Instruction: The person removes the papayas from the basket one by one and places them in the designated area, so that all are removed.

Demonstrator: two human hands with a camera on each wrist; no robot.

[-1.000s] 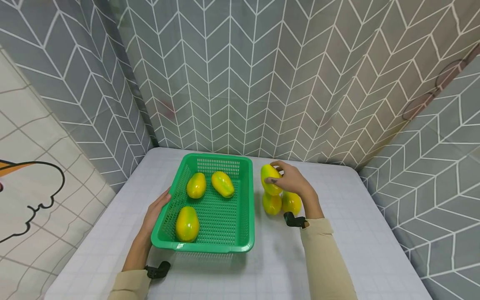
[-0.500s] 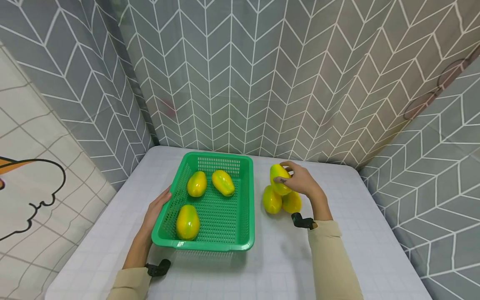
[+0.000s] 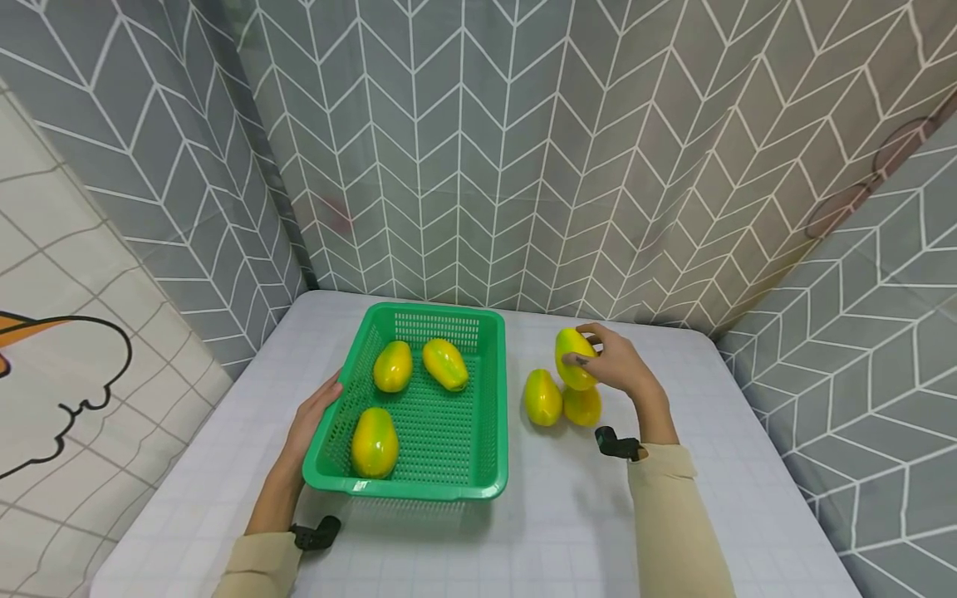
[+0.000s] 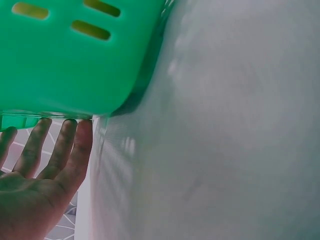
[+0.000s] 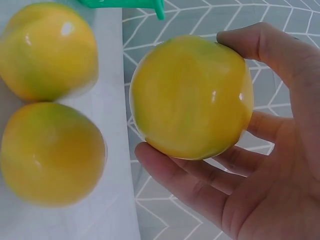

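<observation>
The right hand (image 3: pixel 619 363) pinches the held fruit (image 3: pixel 571 349) between thumb and fingertips, right of the basket (image 3: pixel 434 432) and near the back of the table (image 3: pixel 553 515). The left hand (image 3: pixel 310 419) has its fingers straight and spread a little, the tips touching the basket's left side; its thumb is hidden.

Under the right hand, the left fruit (image 3: pixel 542 399) and the right fruit (image 3: pixel 582 407) lie side by side on the table; whether they touch, I cannot tell. From the head view the held fruit overlaps the right fruit, but the right wrist view shows a gap.

Inside the green basket, three yellow-green fruits lie well apart from the hands: the back-left one (image 3: pixel 392 367), the back-right one (image 3: pixel 444 365) and the front one (image 3: pixel 375 444), close to the left wall.

Each wrist bears a black device, the left one (image 3: pixel 316 534) and the right one (image 3: pixel 619 443), just ahead of beige sleeves (image 3: pixel 676 515). Beyond the table hangs a grey curtain (image 3: pixel 478 149) with white zigzag lines.
</observation>
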